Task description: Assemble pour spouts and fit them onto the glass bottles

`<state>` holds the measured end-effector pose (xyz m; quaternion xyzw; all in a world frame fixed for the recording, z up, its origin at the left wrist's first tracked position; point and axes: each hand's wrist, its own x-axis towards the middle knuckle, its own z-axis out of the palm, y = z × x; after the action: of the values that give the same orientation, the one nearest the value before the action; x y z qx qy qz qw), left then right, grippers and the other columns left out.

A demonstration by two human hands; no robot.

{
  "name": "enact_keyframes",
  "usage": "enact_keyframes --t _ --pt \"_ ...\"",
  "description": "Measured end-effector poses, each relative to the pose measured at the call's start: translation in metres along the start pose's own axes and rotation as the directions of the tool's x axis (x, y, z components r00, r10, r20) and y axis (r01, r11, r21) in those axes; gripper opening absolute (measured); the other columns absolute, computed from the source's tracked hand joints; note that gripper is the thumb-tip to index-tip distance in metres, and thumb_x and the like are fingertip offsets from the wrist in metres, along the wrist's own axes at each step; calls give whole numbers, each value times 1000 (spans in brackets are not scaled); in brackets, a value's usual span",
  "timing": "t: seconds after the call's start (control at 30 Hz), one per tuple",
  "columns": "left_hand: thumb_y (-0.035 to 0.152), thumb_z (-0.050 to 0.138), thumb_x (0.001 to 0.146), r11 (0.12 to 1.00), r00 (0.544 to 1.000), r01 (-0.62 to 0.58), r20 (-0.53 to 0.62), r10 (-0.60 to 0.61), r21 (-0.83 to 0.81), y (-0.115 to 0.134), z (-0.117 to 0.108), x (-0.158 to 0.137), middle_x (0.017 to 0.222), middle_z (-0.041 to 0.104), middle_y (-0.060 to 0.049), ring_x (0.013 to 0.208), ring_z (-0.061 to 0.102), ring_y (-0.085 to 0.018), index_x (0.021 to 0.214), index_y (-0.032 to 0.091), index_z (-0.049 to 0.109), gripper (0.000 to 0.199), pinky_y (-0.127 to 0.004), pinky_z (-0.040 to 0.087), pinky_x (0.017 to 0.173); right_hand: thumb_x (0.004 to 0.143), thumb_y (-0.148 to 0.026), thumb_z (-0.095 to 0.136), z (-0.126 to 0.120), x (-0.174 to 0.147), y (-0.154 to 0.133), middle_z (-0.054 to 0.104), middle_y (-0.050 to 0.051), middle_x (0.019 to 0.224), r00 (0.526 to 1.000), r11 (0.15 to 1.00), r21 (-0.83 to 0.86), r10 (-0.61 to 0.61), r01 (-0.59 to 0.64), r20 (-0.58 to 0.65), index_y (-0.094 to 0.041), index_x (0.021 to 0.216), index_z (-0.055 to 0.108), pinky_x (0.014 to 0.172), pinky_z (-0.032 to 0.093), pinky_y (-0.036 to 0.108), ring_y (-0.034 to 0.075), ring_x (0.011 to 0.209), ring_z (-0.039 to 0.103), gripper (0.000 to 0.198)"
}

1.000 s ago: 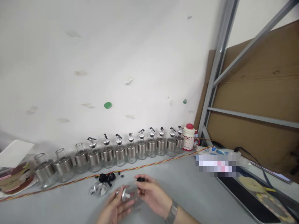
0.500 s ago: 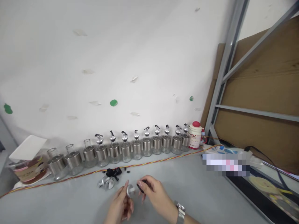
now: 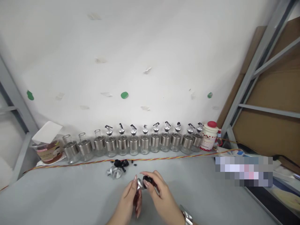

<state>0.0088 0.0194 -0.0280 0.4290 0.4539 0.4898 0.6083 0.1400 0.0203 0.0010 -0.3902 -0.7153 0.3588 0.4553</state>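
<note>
Between thumb and fingers, my left hand [image 3: 131,195] grips a silver pourer cap [image 3: 139,184], its wide end facing right. My right hand [image 3: 159,189] pinches a round black stopper [image 3: 147,181] right up against that end; whether the two are joined I cannot tell. Just beyond my hands lie loose silver pourer caps [image 3: 114,172] and a small heap of black parts [image 3: 120,163]. Along the wall stands a row of glass bottles with steel bands; most carry silver pourers with black flaps, such as the bottle [image 3: 134,144]. The three leftmost, including one bottle [image 3: 70,152], have open necks.
A red-yellow twisted cord [image 3: 150,159] runs along the front of the bottles. At the left is a plastic tub [image 3: 49,153] with a white lid; at the right, a cream jar with a red top [image 3: 208,137]. A dark-edged tray or device [image 3: 262,200] lies far right.
My right hand has brought the black stopper left against the silver cap, closing the gap between them. The view has shifted, so the bottles appear farther right.
</note>
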Motion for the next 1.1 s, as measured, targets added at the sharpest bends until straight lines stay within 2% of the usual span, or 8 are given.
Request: enact_keyframes --t 0.13,0.27,0.47,0.67,0.8,0.9,1.0,1.1 --pt "53 34 81 991 996 -86 3 86 102 14 0 -7 37 40 9 29 36 -6 61 19 42 40 -17 30 33 88 -29 37 0 -2 -2 47 2 89 1000 995 100 26 -26 0 -27 112 46 77 41 27 14 81 50 26" --pt "50 32 83 951 985 -167 2 172 259 20 -4 -10 43 40 8 37 38 -7 61 19 42 39 -18 34 39 86 -30 43 1 -3 2 46 -1 81 999 981 193 40 -37 -12 -26 114 37 76 40 29 14 78 48 29" --pt "46 31 85 917 978 -205 38 205 341 20 -6 -13 47 40 7 42 40 -9 62 20 42 37 -20 34 44 80 -29 53 -2 1 2 52 -1 78 996 960 267 90 -81 -21 -22 95 38 71 41 28 13 74 49 23" --pt "44 30 86 919 974 -221 28 224 326 23 -4 -15 50 44 5 46 42 -10 62 20 42 36 -21 35 49 75 -25 60 -13 4 -6 56 -4 70 997 991 108 77 -80 31 -22 86 39 69 41 26 13 69 52 25" --pt "42 29 87 900 966 -254 44 255 355 22 -6 -14 50 43 5 47 42 -10 64 20 42 34 -21 35 50 79 -27 55 -18 3 -4 58 1 81 997 994 -101 -34 41 75 -21 90 46 71 42 27 15 76 55 15" --pt "42 30 86 875 958 -278 47 283 396 20 -8 -14 52 42 5 49 42 -11 64 20 42 34 -21 36 50 84 -29 47 -20 4 1 56 4 84 984 954 -250 -149 168 96 -21 95 51 71 42 28 17 79 53 14" --pt "43 31 85 869 956 -264 -3 292 418 20 -7 -14 51 40 5 48 41 -11 61 20 42 35 -21 35 49 86 -24 44 -16 2 2 55 3 79 963 923 -285 -222 259 154 -20 92 51 67 41 27 16 74 50 10" --pt "46 34 83 889 953 -195 -134 271 413 21 -4 -13 44 35 7 42 39 -9 54 21 36 39 -20 33 44 84 -18 45 -7 -1 -1 52 2 75 952 925 -259 -231 279 199 -20 80 48 64 39 25 15 72 48 6"
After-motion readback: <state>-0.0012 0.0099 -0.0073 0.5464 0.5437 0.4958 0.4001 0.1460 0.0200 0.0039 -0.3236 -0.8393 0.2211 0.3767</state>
